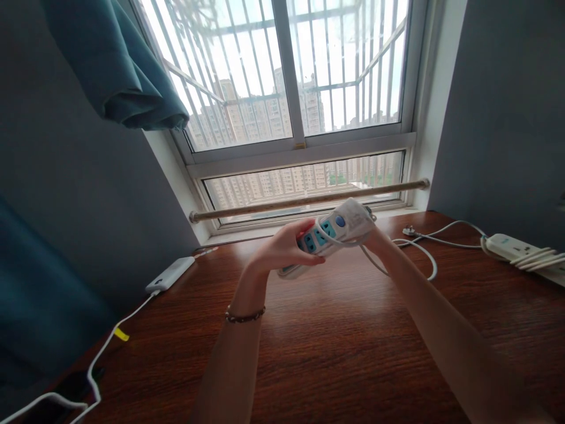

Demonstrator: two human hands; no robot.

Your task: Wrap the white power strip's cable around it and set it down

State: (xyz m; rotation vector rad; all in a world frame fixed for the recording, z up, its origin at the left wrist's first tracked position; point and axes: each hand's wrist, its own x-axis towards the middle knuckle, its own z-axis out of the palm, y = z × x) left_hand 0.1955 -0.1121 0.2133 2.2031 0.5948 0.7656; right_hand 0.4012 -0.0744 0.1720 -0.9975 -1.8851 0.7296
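Observation:
A white power strip (353, 219) with blue-green sockets and a round blue switch is held tilted above the table, its right end higher. My left hand (289, 244) is closed around its lower left part, thumb along the near side and fingers over the far side. A white cord (327, 237) loops across the strip's face, and more of it hangs down below the right end. My right hand (374, 235) is at that right end, partly behind it. The strip hides its fingers, so whether they grip strip or cord does not show.
A second power strip (525, 250), wound with its cord, lies at the right, its plug (410, 231) nearby on the wooden table (335, 347). At left sits a white adapter (170, 274) with a cable. Behind are a window, a rail (309, 201) and a blue curtain (128, 70).

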